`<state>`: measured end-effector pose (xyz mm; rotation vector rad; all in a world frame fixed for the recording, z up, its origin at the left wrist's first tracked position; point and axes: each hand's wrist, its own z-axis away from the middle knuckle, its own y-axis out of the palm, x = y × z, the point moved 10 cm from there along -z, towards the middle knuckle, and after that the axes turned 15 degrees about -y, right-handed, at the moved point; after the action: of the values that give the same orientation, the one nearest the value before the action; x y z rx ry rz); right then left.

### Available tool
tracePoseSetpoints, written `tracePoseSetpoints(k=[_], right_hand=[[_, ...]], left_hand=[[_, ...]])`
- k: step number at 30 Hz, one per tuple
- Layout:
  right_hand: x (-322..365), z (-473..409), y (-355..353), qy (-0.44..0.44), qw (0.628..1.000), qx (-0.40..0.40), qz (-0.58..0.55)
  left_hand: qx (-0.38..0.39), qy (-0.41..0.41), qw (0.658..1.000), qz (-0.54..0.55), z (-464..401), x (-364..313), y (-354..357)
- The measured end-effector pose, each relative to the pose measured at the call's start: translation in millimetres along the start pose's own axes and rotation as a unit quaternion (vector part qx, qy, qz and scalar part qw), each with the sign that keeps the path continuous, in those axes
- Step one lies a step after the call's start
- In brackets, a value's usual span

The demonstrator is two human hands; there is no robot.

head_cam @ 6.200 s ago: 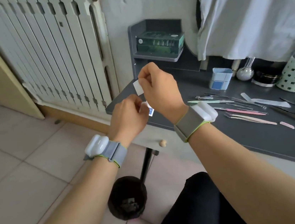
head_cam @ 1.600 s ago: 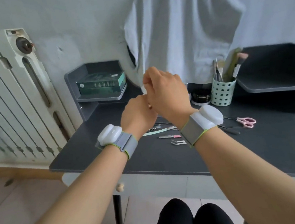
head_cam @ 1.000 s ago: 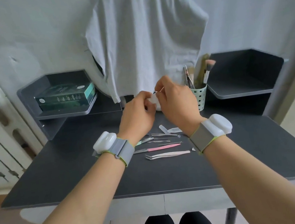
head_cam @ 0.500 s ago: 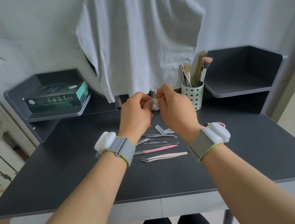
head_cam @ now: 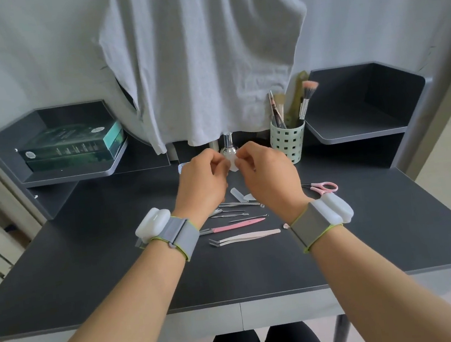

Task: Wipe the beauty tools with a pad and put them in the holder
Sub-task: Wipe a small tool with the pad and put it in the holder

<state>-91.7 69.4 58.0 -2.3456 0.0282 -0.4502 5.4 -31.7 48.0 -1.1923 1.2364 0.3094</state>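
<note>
- Right now both hands meet at the desk's centre: the left hand [head_cam: 201, 181] and the right hand [head_cam: 268, 174] each pinch an edge of the small white pad [head_cam: 232, 163] between curled fingers, probably unfolding it for wiping.
- Just below, toward six o'clock, the tools lie side by side on the desk [head_cam: 88, 267]: pale tweezers [head_cam: 245, 236], a pink-handled tool [head_cam: 232, 226] and thin steel picks [head_cam: 231, 213], untouched and within easy reach.
- Pink scissors [head_cam: 323, 186] sit at three o'clock of the right hand.
- The green holder [head_cam: 288, 140], at two o'clock, already carries brushes.
- Compared with half a second earlier, the hands are slightly further apart, the pad spreading between them.
</note>
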Motion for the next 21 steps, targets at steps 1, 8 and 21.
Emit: tracePoseSetpoints(k=[1,8,21], right_hand=[[-2.5,1.9,0.9,0.011,1.000,0.007,-0.003],[-13.9,12.9,3.7,0.054,0.998,0.032,-0.021],[-5.5,22.6,15.9,0.024,0.998,0.039,-0.043]], left_hand=[[0.004,0.007,1.000,-0.002,-0.3,0.7,1.6],[0.019,0.051,0.998,-0.036,3.7,-3.9,11.0],[0.001,-0.001,0.999,-0.037,-1.1,13.0,11.3]])
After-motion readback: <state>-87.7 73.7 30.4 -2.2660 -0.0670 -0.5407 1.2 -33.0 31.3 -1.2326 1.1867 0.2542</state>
